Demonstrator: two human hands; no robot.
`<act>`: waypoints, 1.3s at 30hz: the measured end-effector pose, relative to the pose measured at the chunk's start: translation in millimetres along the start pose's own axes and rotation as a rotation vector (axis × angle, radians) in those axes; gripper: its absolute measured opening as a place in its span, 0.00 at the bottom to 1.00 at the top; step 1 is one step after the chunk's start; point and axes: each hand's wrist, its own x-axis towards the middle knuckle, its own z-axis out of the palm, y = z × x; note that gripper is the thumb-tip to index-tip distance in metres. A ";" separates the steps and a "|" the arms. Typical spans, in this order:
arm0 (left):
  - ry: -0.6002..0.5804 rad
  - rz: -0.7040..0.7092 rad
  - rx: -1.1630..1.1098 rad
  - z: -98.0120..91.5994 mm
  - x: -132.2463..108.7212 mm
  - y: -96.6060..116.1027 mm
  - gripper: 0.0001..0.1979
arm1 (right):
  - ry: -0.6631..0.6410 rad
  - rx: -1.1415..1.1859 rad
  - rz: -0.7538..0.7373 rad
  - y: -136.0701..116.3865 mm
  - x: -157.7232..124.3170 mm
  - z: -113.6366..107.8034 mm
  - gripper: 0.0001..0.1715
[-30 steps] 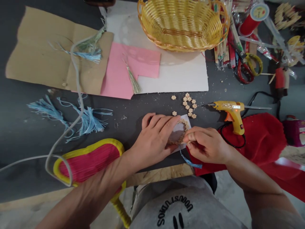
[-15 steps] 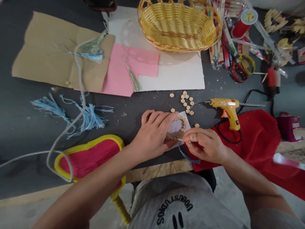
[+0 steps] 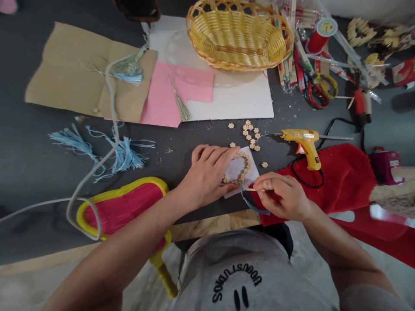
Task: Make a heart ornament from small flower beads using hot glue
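A ring of small beige flower-shaped beads (image 3: 249,166) lies on a white paper square (image 3: 253,175) near the table's front edge. My left hand (image 3: 207,172) curves over its left side, fingers and thumb closed on it and hiding that part. My right hand (image 3: 283,194) pinches a thin pale wooden stick (image 3: 249,189), its tip just below the ring's lower edge. A blue ribbon (image 3: 254,208) trails from under the paper. Several loose flower beads (image 3: 249,131) are scattered beyond the ring.
To the right, a yellow glue gun (image 3: 301,140) lies beside red felt (image 3: 346,177). Scissors (image 3: 319,90), a red thread spool (image 3: 320,36) and a yellow woven basket (image 3: 240,47) stand farther back. Blue tassels (image 3: 125,153) and a pink-and-yellow paddle shape (image 3: 123,205) lie left, crossed by a white cord (image 3: 87,172).
My right hand has drawn the stick slightly away from the ring, downward and right. My left hand stays on the ring. The whole view has shifted a little.
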 end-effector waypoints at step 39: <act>-0.027 -0.030 0.058 0.5 0.3 2.4 0.43 | -0.148 -0.457 0.264 4.3 9.3 -2.6 0.20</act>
